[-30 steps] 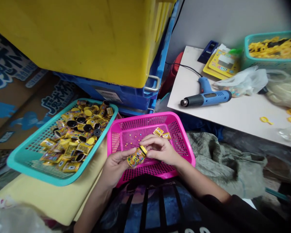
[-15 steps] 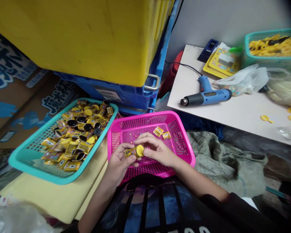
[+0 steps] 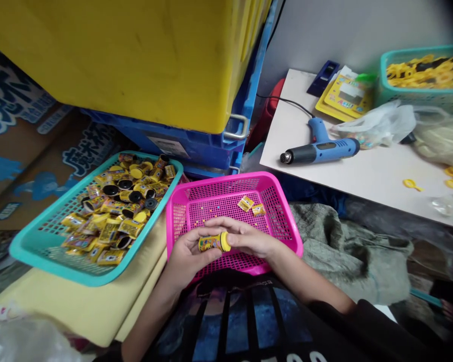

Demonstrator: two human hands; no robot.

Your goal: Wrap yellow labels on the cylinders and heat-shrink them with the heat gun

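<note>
A small yellow printed canister (image 3: 211, 243) with a yellow cap lies sideways between my hands. My left hand (image 3: 186, 256) is wrapped round its body, thumb along the near side. Fingers of my right hand (image 3: 247, 239) press on the capped end. Beneath both hands is a pink mesh basket (image 3: 292, 226), holding two small yellow packets (image 3: 245, 203) and scattered tiny coloured beads. To the left, a turquoise basket (image 3: 33, 254) holds a heap of similar yellow canisters (image 3: 111, 230), some showing black ends.
On the white table (image 3: 366, 176) at the right lie a blue heat gun (image 3: 320, 151), yellow cards, plastic bags and a turquoise basket of yellow parts (image 3: 426, 73). A large yellow bin (image 3: 136, 60) on blue crates stands ahead. Cardboard boxes (image 3: 18, 201) are at the left.
The canister has shifted slightly right and down and lies more level. My right hand has closed in, its fingers now over the cap and along the far side.
</note>
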